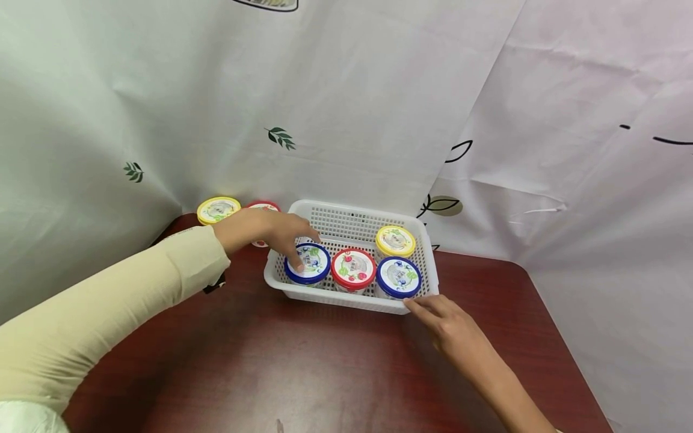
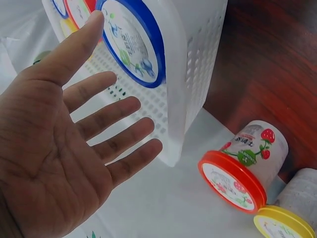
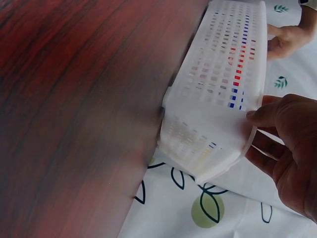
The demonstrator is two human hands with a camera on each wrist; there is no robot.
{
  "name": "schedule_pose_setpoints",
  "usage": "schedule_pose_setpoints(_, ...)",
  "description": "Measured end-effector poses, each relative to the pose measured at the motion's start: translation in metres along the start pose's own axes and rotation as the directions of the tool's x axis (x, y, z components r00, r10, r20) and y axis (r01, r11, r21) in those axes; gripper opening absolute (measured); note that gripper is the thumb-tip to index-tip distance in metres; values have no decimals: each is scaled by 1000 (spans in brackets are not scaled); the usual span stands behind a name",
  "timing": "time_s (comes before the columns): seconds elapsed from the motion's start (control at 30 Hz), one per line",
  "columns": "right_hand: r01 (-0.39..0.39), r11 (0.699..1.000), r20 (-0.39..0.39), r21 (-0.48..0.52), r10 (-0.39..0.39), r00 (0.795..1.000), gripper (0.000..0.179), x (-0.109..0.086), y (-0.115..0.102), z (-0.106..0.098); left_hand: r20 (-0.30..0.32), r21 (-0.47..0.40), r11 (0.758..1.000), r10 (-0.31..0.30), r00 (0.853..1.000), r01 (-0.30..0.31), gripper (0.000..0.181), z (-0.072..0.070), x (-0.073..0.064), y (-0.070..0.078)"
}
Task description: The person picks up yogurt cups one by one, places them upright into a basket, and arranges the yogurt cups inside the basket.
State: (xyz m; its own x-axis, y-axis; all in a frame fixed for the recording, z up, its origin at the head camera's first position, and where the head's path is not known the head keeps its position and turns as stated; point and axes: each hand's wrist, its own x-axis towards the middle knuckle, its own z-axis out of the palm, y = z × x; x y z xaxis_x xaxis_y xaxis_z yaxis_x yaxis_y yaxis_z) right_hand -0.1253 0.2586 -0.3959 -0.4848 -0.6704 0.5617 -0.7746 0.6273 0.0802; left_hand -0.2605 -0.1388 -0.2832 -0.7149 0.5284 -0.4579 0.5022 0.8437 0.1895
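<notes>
Right grip [image 1: 453, 331] has the white basket [image 1: 346, 302] pinched, left grip [image 1: 277, 230] splayed, empty, over a blue-lidded tub [image 1: 318, 269] inside, three more tubs [image 1: 354, 269] off right.

In the head view, a glossy dark-red bench [image 1: 346, 361] is seen at six o'clock, bordered by a creased pale cloth [image 1: 368, 90] that is hung from nine o'clock through twelve to three. On the cloth, one green sprig [image 1: 280, 138] is printed between ten and eleven o'clock, another sprig [image 1: 133, 172] towards nine, a black-outlined leaf [image 1: 459, 151] at two, and an olive-green oval [image 1: 449, 206] at three.
</notes>
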Motion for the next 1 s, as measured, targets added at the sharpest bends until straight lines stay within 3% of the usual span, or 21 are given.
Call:
schedule_pose_setpoints(0.4,-3,1000,-3,3,3,1000,74,0,0,-1,-17,-5,1000,1,1000,-1,79,-9,-10,-21)
schedule_pose_setpoints(0.7,0,1000,-3,2,0,1000,75,0,0,-1,-80,-23,1000,17,997,-19,78,-11,-17,-40)
schedule_pose_setpoints(1.0,2,1000,-4,-2,-2,1000,73,0,0,0,-116,-79,995,-69,991,60,76,-15,-26,-63)
